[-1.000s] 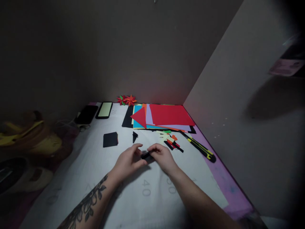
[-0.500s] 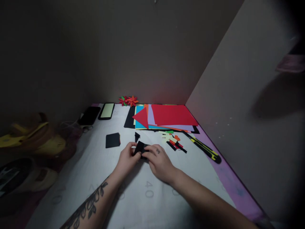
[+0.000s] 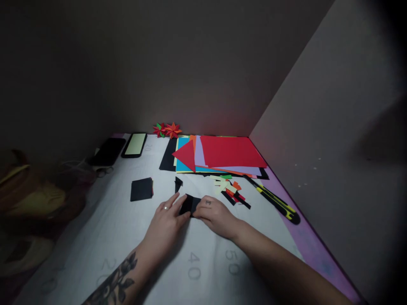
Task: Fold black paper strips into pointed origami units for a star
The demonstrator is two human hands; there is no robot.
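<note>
Our grip: right hand [image 3: 218, 216] pinches the black paper [image 3: 187, 206]; left hand [image 3: 167, 222], loosely spread, steadies its other end over the worktop [image 3: 213, 262]. We're apparently folding; the next move wants firm pressing.

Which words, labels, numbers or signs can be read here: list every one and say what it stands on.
"40", on the white sheet
"50", same sheet
"20", faint, same sheet, next to the left arm
"10", blurred, same sheet
Too small to read surely: the mark beside the phone and the finger mark on the right hand.
</note>
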